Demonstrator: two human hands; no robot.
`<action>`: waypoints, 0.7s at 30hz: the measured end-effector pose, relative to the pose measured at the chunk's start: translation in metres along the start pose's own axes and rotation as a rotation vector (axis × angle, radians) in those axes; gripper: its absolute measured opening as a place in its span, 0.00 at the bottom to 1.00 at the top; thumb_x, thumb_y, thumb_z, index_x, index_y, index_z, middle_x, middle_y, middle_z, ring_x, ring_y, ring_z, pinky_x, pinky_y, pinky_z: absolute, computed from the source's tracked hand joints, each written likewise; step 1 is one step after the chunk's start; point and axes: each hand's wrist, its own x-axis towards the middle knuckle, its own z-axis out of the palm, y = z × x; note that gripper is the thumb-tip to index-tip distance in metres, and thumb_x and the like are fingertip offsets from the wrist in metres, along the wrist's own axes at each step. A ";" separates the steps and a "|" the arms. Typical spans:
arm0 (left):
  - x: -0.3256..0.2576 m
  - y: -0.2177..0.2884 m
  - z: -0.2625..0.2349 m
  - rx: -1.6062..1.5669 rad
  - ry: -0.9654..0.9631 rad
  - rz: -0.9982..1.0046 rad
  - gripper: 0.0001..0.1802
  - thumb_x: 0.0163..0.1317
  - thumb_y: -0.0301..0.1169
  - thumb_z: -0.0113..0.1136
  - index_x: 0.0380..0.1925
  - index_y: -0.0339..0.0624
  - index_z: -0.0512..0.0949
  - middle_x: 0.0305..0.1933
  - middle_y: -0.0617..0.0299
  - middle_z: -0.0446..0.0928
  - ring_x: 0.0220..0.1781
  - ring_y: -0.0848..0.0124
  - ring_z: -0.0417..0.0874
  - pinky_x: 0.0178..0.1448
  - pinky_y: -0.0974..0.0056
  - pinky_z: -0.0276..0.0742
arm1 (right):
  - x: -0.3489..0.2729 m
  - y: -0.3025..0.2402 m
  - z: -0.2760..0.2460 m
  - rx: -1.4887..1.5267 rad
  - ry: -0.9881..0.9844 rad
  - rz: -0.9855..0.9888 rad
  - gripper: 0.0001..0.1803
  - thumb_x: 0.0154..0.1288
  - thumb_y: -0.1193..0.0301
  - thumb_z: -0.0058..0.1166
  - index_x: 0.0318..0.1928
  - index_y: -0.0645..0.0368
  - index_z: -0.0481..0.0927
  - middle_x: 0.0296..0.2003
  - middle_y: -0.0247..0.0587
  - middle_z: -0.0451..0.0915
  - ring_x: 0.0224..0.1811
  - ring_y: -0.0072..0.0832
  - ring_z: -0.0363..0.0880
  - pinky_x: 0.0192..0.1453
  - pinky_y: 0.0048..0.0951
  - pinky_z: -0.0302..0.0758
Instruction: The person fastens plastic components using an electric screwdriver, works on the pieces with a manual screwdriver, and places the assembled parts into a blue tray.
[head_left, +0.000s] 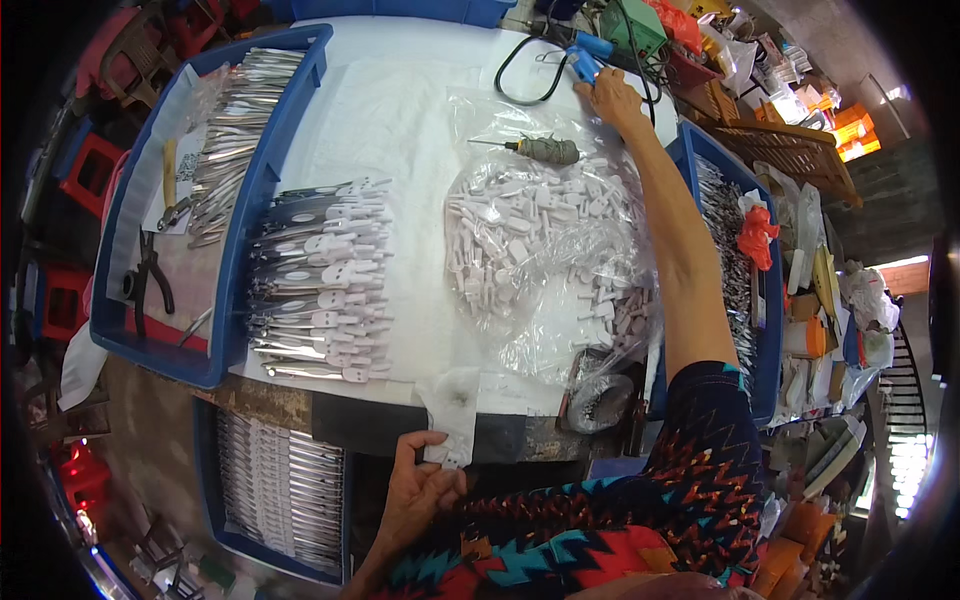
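Blue tool sits at the far right of the table, under the fingers of the right hand, whose arm stretches out past the bag; whether that hand is fully closed on it I cannot tell. A black cord loops just left of it. At the near edge, the left hand pinches a small white piece between thumb and finger, against a pale strip draped over the edge (the strip's material is unclear). Between the hands lies a clear bag full of white parts, with a screwdriver resting across its far side. To the left, slim metal pieces with white ends lie stacked in a row, beside a blue tray holding more metal pieces and black-handled pliers.
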 end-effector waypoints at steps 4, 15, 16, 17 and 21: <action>0.003 0.004 0.000 0.060 0.005 -0.050 0.21 0.61 0.23 0.46 0.52 0.42 0.51 0.29 0.57 0.72 0.25 0.80 0.67 0.28 0.77 0.62 | 0.014 0.011 0.003 -0.040 -0.073 0.059 0.34 0.54 0.49 0.52 0.45 0.73 0.69 0.40 0.60 0.72 0.37 0.51 0.78 0.37 0.45 0.77; 0.002 -0.002 -0.002 0.021 -0.010 0.007 0.21 0.62 0.24 0.46 0.52 0.43 0.52 0.28 0.58 0.73 0.25 0.80 0.67 0.28 0.77 0.62 | 0.004 0.011 0.012 0.052 -0.248 0.221 0.30 0.55 0.52 0.47 0.53 0.57 0.63 0.52 0.61 0.65 0.53 0.59 0.66 0.54 0.57 0.64; 0.001 -0.002 -0.002 0.039 -0.010 0.011 0.21 0.62 0.24 0.46 0.52 0.43 0.52 0.28 0.59 0.73 0.24 0.80 0.66 0.28 0.77 0.61 | 0.004 0.012 0.011 0.055 -0.251 0.218 0.30 0.55 0.52 0.47 0.53 0.57 0.63 0.52 0.61 0.65 0.53 0.59 0.66 0.54 0.57 0.64; 0.001 -0.003 -0.003 0.037 -0.005 0.009 0.21 0.62 0.24 0.46 0.52 0.43 0.52 0.28 0.59 0.73 0.24 0.80 0.66 0.28 0.77 0.61 | 0.005 0.015 0.008 0.062 -0.270 0.223 0.30 0.55 0.52 0.47 0.53 0.57 0.63 0.52 0.60 0.65 0.54 0.59 0.66 0.54 0.58 0.64; 0.003 -0.004 -0.002 0.058 0.005 0.038 0.22 0.60 0.24 0.48 0.51 0.45 0.52 0.25 0.57 0.72 0.20 0.81 0.63 0.23 0.77 0.57 | -0.003 0.010 -0.001 -0.024 -0.201 0.103 0.30 0.54 0.54 0.51 0.54 0.56 0.62 0.50 0.59 0.67 0.52 0.56 0.67 0.50 0.56 0.68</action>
